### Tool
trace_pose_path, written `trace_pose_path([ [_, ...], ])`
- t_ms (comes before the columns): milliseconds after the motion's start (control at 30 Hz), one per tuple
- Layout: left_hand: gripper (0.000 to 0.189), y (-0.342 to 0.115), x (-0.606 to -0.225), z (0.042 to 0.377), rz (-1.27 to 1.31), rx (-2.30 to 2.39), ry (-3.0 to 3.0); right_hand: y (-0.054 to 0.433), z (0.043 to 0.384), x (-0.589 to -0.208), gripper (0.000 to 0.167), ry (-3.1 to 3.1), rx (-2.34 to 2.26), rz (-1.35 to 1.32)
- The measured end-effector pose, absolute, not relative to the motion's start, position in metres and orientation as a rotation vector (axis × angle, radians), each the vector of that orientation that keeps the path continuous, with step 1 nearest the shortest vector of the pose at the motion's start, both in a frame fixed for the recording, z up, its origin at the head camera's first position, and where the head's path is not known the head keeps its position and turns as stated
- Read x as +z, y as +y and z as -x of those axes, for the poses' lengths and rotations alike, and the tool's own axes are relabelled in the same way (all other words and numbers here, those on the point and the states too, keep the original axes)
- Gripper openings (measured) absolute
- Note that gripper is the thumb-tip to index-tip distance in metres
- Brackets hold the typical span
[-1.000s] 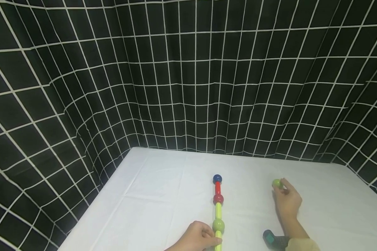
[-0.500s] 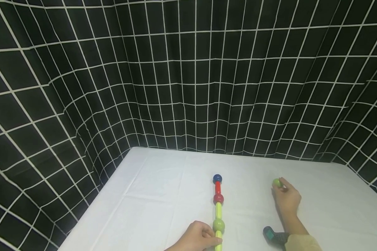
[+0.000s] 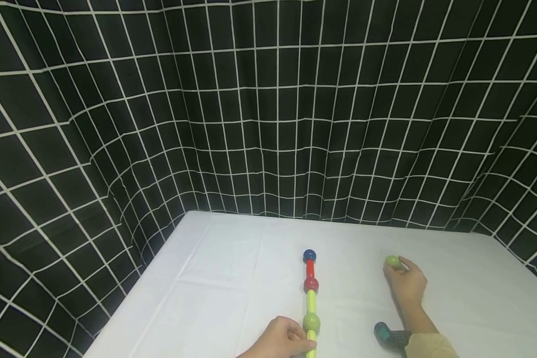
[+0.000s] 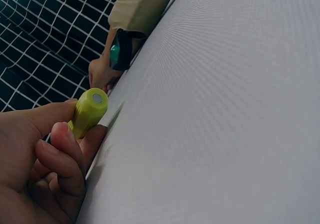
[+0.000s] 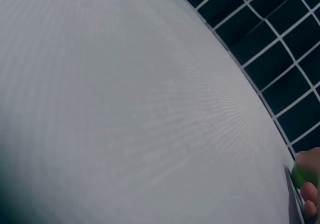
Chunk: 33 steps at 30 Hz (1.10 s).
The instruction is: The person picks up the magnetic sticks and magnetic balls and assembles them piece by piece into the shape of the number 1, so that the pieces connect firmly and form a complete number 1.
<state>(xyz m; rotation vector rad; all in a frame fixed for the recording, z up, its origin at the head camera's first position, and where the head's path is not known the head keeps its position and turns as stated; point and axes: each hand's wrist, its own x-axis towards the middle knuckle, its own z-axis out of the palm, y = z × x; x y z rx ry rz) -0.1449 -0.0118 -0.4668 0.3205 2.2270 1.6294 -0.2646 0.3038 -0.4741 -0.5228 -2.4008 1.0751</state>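
Note:
A chain of balls and rods lies on the white table, running away from me in the head view. It has a blue ball [image 3: 310, 255], a red rod [image 3: 311, 268], a red ball [image 3: 311, 284], a yellow-green rod [image 3: 311, 301] and a green ball [image 3: 311, 322]. At its near end, my left hand [image 3: 281, 339] pinches another yellow-green magnetic rod [image 4: 90, 111]; its free end shows a small metal disc in the left wrist view. Off to the right, my right hand [image 3: 406, 284] holds a separate light green ball [image 3: 392, 261] between thumb and fingers.
The white cloth-covered table [image 3: 215, 278] ends at a dark curtain [image 3: 268, 124] with a white grid, which stands behind and at both sides. A dark band with a teal part [image 3: 387, 334] sits at my right wrist, by the sleeve [image 3: 431, 346].
My right hand has shifted slightly left with the light green ball. The left hand and the chain stay where they were.

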Motion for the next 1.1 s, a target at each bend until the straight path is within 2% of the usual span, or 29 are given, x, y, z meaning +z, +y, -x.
trace_pose_path([
  [733,0.020,-0.0102,-0.4669,0.1446,-0.328,1.670,2.195,0.3057,0.2694,-0.4758,0.050,-2.477,1.086,0.572],
  [1100,0.022,-0.0073,-0.4631,0.1472,-0.183,1.633,2.192,0.3018,0.2618,-0.4749,0.051,-2.484,1.165,0.519],
])
